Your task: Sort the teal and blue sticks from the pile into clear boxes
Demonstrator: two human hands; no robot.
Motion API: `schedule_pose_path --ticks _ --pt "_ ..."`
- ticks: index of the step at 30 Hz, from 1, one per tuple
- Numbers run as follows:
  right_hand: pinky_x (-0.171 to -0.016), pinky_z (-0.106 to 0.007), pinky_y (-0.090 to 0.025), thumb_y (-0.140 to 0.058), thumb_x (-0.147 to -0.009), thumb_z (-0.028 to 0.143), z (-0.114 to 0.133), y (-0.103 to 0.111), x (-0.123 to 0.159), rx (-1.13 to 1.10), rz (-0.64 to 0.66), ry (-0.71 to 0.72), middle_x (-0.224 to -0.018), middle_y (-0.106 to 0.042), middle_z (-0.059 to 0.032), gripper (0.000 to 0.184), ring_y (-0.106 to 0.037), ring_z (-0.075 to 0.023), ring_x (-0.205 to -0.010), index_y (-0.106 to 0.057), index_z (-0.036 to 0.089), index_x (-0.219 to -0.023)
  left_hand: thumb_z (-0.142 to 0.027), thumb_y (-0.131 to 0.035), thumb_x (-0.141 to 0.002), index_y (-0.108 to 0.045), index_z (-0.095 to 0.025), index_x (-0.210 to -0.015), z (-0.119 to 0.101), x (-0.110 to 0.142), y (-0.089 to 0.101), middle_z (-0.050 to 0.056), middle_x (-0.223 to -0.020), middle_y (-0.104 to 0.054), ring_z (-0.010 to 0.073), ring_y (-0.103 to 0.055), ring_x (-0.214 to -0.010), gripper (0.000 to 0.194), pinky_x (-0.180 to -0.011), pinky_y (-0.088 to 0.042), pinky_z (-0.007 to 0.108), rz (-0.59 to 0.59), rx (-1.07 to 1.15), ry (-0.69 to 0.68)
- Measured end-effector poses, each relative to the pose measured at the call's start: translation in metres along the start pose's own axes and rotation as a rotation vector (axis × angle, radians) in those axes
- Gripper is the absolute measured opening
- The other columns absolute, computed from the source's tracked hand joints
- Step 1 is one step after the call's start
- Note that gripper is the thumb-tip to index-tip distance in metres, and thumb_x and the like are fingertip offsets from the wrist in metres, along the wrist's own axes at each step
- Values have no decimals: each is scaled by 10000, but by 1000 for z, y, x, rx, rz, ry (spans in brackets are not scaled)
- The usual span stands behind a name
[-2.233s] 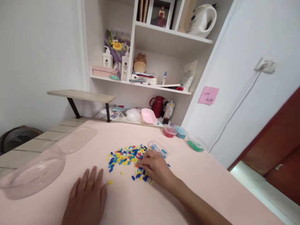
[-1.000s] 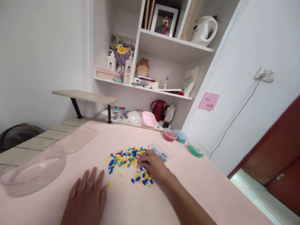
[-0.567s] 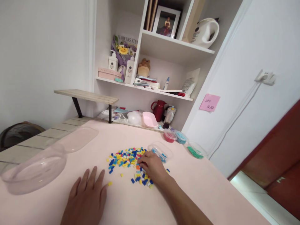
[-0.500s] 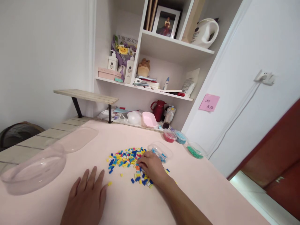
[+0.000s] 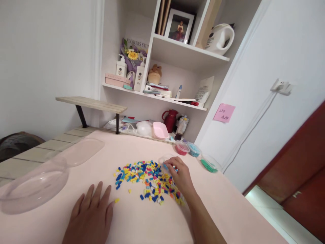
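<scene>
Many small coloured bricks (image 5: 134,173), yellow, blue, white, red and orange, lie in a loose curved pile on the pink tabletop (image 5: 144,223). My right hand (image 5: 179,174) is over a small clear tub (image 5: 164,157) with light-blue bricks in it, at the pile's right side. Its thumb and fingertips are pinched together; whatever is between them is too small to make out. My left hand (image 5: 90,213) lies flat on the table with fingers spread, holding nothing. A single yellow brick (image 5: 116,200) sits beside its thumb.
Small clear tubs of red (image 5: 182,149), blue (image 5: 194,150) and green bricks (image 5: 208,165) stand along the right edge. A large clear container (image 5: 35,189) and a clear lid (image 5: 82,152) are at the left. A pink dish (image 5: 160,130) stands at the back, below shelves.
My right hand has moved from the middle of the pile rightward to the small clear tub, uncovering more bricks. My left hand stays flat in place.
</scene>
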State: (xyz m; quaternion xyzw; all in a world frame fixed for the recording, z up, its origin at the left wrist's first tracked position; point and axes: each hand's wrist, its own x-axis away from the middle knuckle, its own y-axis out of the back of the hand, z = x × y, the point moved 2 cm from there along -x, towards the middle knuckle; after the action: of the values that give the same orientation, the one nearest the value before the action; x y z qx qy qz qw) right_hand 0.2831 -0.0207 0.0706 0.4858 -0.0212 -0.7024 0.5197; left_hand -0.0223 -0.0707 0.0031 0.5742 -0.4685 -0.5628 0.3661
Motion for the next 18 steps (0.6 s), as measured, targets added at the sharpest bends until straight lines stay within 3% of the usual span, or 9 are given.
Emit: schedule_pose_path --ticks 4,7,10,14,18 --pt "-795 -344 -480 -531 -942 280 -6 2 2 77 -2 -11 -928 -638 -70 209 -616 -215 -862 -728 222 -904 -406 -413 -850 -566 -202 -1376 -3 -1 4 104 -1518 -454 326 -390 -1430 584 -1189 -242 529 -8 -49 -12" --pt "-910 -437 -431 -580 -909 283 -13 7 5 303 -75 -28 -1083 -638 -85 206 -579 -269 -1030 -715 263 -1064 -402 -421 -841 -580 -213 -1363 -4 -1 6 94 -1513 -461 322 -394 -1428 578 -1189 -247 525 -9 -62 -16" --pt "-981 -537 -348 -665 -845 279 -23 15 10 514 -83 -70 -1230 -614 -88 322 -511 -314 -1152 -678 304 -1165 -406 -437 -829 -589 -224 -1355 -3 -1 5 79 -1510 -468 314 -394 -1430 577 -1197 -236 518 -6 -74 -16" --pt "-1007 -564 -287 -650 -850 232 -38 20 13 571 -42 -98 -1103 -683 -53 147 -520 -294 -1115 -733 308 -945 -426 -433 -822 -567 -226 -1375 -1 -2 1 83 -1519 -455 317 -391 -1431 603 -1192 -241 515 6 -125 -15" --pt "-981 -529 -307 -624 -860 207 -47 21 7 533 -36 -149 -1001 -710 -41 157 -546 -276 -1056 -743 297 -908 -442 -428 -819 -571 -226 -1373 1 -3 -5 84 -1514 -468 324 -404 -1422 612 -1189 -245 511 -12 -144 -24"
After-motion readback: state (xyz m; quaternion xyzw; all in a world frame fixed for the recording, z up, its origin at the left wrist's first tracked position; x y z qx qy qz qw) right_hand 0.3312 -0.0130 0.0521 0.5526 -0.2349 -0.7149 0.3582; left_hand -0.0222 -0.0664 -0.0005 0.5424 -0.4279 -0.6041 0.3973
